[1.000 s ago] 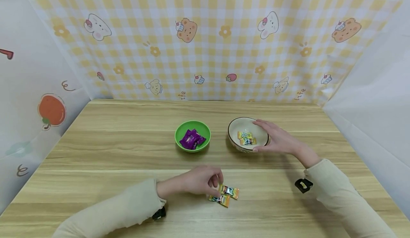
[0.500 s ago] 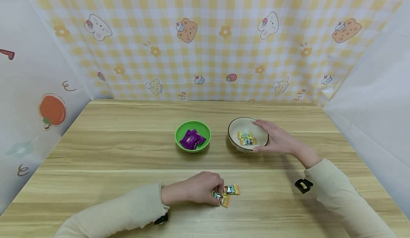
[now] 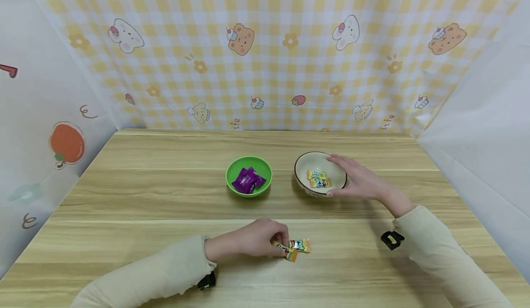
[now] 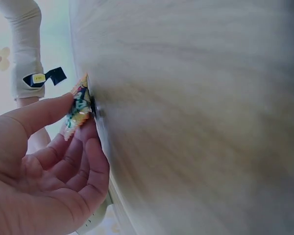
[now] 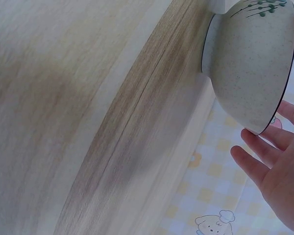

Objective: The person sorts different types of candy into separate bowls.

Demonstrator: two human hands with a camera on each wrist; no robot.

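My left hand [image 3: 261, 239] pinches a yellow wrapped candy [image 4: 80, 105] between thumb and fingers, just over the table. Another yellow wrapped candy [image 3: 300, 245] lies on the table close beside it. My right hand [image 3: 362, 179] holds the cream bowl [image 5: 252, 66] at its right side, thumb on the near rim and fingers spread along the far rim. Inside that brown-rimmed bowl are yellow wrapped candies [image 3: 319, 183]. A green bowl [image 3: 228, 182] with several purple wrapped candies [image 3: 247, 181] stands to its left.
The wooden table [image 3: 145, 197] runs back to a yellow checked cloth [image 3: 269, 68]. White cloth [image 3: 37, 91] hangs on the left side and more white cloth [image 3: 484, 128] on the right. A black strap piece [image 3: 392, 240] sits at the right cuff.
My left hand has closed on the nearer candy and raised it slightly, with small shifts of the hand. The right hand and both bowls have stayed in place.
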